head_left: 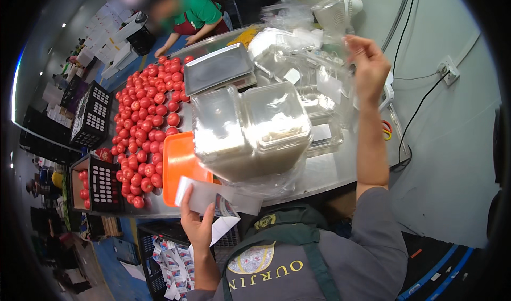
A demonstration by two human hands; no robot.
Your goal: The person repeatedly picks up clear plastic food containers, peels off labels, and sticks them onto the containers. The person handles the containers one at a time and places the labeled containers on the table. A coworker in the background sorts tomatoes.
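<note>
My left hand (199, 222) is at the table's near edge, thumb and fingers closed on a strip of labels (226, 208). Part of the strip is pale backing, and a printed patch shows near my thumb. My right hand (367, 64) is raised at the far right, its fingers pinched together. Blurred clear plastic (331, 22) shows beside those fingertips; whether they hold it I cannot tell. Between my hands stands a tall stack of clear plastic boxes (250, 125), in two columns side by side. An orange tray (181, 165) lies left of the stack, close to my left hand.
Many tomatoes (141, 115) cover the table's left side. A metal scale (219, 67) stands behind the boxes, with more clear packs (322, 133) to the right. Black crates (104, 186) line the left edge. Scissors (387, 130), a fan (340, 0) and a co-worker (199, 14) are also around the table.
</note>
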